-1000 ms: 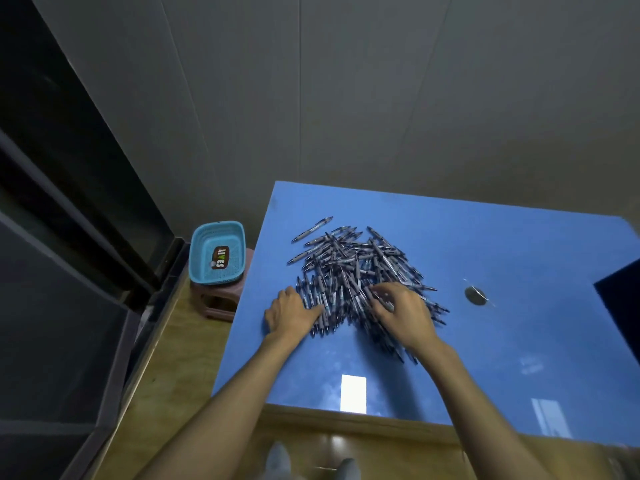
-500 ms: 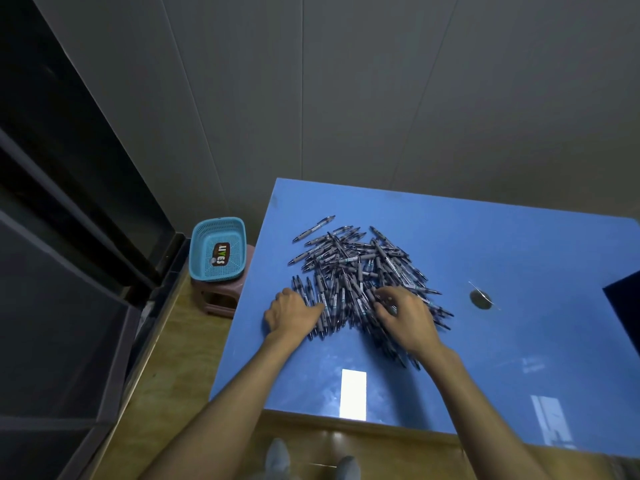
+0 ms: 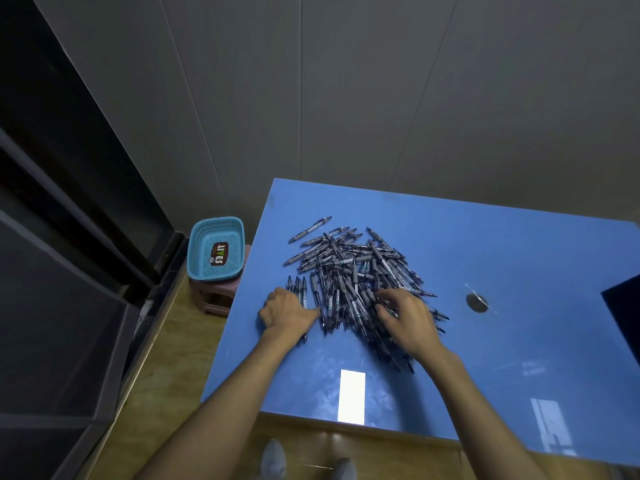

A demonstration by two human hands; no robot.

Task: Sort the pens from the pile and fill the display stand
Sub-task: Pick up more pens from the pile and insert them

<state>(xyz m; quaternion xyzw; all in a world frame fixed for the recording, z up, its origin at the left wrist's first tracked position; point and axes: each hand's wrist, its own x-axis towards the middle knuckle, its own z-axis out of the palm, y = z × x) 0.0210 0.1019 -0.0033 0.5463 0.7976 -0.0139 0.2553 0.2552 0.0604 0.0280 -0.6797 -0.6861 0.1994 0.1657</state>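
A big pile of grey-and-dark pens (image 3: 353, 268) lies on the blue table (image 3: 519, 258). My left hand (image 3: 287, 311) sits at the pile's left edge with its fingers curled over a few pens (image 3: 298, 285) lined up side by side, which stick out beyond the hand. My right hand (image 3: 407, 318) is on the pile's near right part, its curled fingertips pinching pens in the heap. No display stand is clearly visible.
A light blue plastic basket (image 3: 215, 249) stands on a pink stool (image 3: 216, 299) left of the table. A small round dark mark (image 3: 476, 302) lies right of the pile. A dark object (image 3: 623, 313) cuts in at the right edge. Grey wall behind.
Both hands stay at the near side of the pile. The right hand's fingers have shifted slightly among the pens.
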